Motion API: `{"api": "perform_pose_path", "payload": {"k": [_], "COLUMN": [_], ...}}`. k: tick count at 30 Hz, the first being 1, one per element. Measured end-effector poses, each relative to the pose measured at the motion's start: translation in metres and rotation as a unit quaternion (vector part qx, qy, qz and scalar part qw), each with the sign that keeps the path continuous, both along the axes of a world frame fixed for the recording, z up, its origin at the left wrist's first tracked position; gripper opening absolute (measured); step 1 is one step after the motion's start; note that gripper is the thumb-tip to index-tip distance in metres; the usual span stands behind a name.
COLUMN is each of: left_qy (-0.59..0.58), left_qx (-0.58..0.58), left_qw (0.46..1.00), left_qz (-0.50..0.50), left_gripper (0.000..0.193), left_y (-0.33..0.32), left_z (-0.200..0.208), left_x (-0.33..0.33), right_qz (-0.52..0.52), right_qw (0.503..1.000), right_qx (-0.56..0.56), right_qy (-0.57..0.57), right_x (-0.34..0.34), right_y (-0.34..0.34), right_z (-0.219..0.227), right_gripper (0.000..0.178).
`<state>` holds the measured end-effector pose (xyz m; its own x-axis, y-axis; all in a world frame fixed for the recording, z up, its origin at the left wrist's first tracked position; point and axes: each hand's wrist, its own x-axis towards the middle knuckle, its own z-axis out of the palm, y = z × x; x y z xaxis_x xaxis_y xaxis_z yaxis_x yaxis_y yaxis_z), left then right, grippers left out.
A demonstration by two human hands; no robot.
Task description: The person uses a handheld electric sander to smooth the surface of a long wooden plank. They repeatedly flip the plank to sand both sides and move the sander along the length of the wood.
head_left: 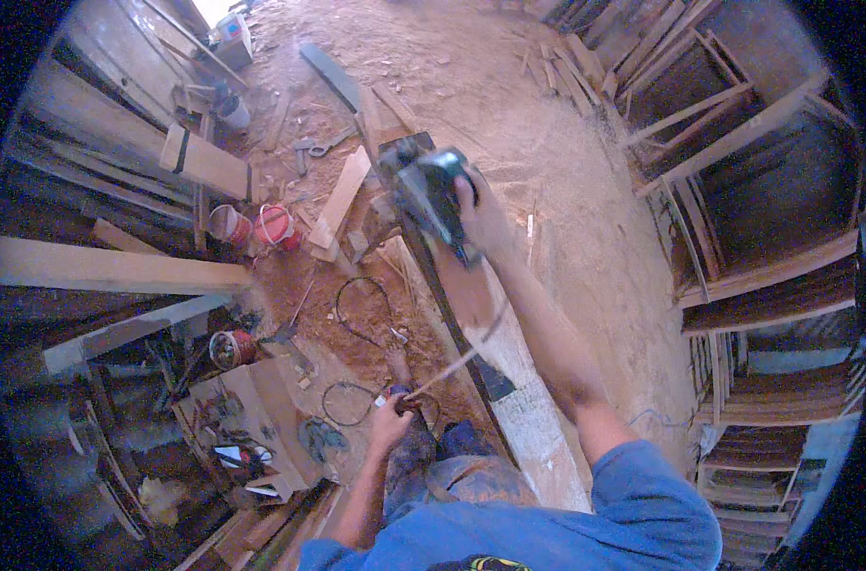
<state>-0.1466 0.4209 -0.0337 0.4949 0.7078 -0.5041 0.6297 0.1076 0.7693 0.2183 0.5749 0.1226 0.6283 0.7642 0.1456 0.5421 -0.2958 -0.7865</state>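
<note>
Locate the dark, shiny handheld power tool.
In the head view, just above centre, the dark, shiny handheld power tool is in the person's right hand, over the long, pale wooden plank.

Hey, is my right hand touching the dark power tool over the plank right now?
Touching. The head view shows the right hand closed on the near end of the power tool, with no gap between them.

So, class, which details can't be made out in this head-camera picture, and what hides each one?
All in the head view:
Underside of the power tool: hidden by its own body.
Palm of the right hand: hidden by the back of the hand.
Upper end of the pale cord: blurred.
Lower part of the blue shirt: cut off by the bottom edge.
</note>
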Motion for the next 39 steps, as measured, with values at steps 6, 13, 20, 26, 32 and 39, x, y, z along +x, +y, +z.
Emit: {"api": "perform_pose_path", "payload": {"k": [6,13,20,26,32,39], "left_qy": [-0.018,-0.005,-0.006,0.021,0.02,-0.021], "left_qx": [-0.022,-0.026,0.043,-0.03,-0.037,0.004], "left_qw": [0.999,1.0,0.997,0.99,0.99,0.998], "left_qz": [-0.027,-0.014,-0.068,-0.137,-0.135,-0.058], "left_gripper": [0.042,0.043,0.041,0.042,0.042,0.039], "left_y": [0.008,-0.014,-0.041,-0.071,-0.084,-0.079], "left_z": [0.004,-0.035,-0.038,-0.015,0.02,0.013], "left_x": [0.025,-0.011,-0.02,0.0,0.008,-0.017], "right_qz": [-0.047,-0.027,-0.049,-0.108,-0.082,-0.107], "right_qw": [0.999,0.999,0.996,0.971,0.995,0.981], "right_qx": [0.022,0.004,-0.055,-0.127,-0.029,-0.07], "right_qy": [0.006,0.024,0.041,0.172,0.056,0.148], "right_x": [0.04,0.024,-0.043,-0.108,-0.106,-0.086], "right_y": [0.079,-0.038,-0.294,-0.457,-0.465,-0.404], "right_z": [-0.008,-0.012,-0.025,-0.005,-0.024,-0.012], "right_gripper": [0.053,0.051,0.048,0.051,0.053,0.05]}}
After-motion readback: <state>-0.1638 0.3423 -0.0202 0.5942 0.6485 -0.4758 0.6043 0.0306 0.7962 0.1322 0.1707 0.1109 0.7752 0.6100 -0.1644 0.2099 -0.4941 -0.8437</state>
